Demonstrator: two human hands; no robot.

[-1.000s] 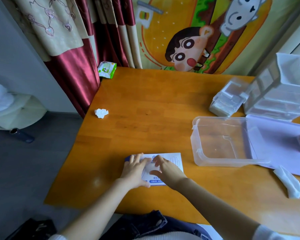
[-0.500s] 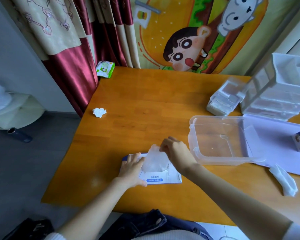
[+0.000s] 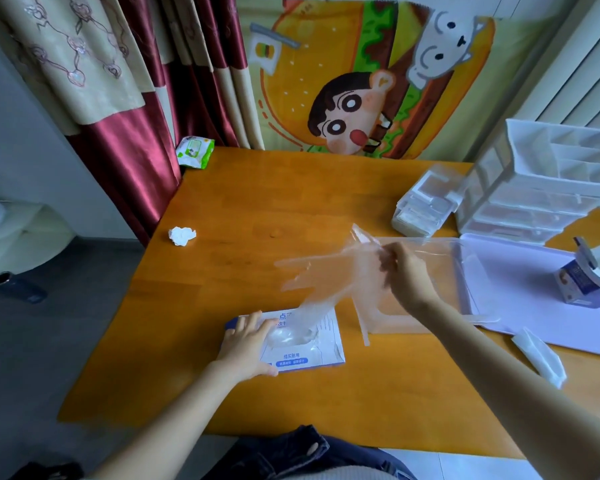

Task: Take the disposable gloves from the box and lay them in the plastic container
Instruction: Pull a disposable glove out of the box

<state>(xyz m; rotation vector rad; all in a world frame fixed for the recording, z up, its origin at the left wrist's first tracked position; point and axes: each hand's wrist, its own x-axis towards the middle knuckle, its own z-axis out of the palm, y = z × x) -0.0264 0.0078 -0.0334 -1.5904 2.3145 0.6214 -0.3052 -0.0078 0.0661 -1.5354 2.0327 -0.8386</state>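
Step in hand: drawing one glove (image 3: 329, 275) out of the box (image 3: 305, 355) and carrying it over to the plastic container (image 3: 463, 271).
Right hand (image 3: 400, 275): its grip is pinched on the glove's cuff end, raised over the container's near-left corner.
Left hand (image 3: 248, 341): grip apart, fingers flat on the box's left part, pressing it to the tabletop (image 3: 257, 209).
Glove: thin clear film, stretched in the air between box and container. Its lower end reaches down to the box's opening, and whether it is free of it I cannot tell.
Box: flat near the near edge, about midway along.
Doing it well: keep the box pinned and pull slowly, so that only one sheet follows. Clear the container's near wall before lowering, then spread the glove flat on the floor of it.
Risk: the film probably clings and folds on itself, or drags a second glove out.
Container: open and see-through, toward the right edge, on a white sheet (image 3: 534, 296).
In the way: nothing lies between box and container.
Around: small carton (image 3: 584, 278) and folded white packet (image 3: 541, 358) by the right edge; drawer unit (image 3: 541, 188) and stack of clear cases (image 3: 423, 209) behind the container; crumpled tissue (image 3: 182, 235) at the left edge; wipes pack (image 3: 194, 152) at the far left corner.
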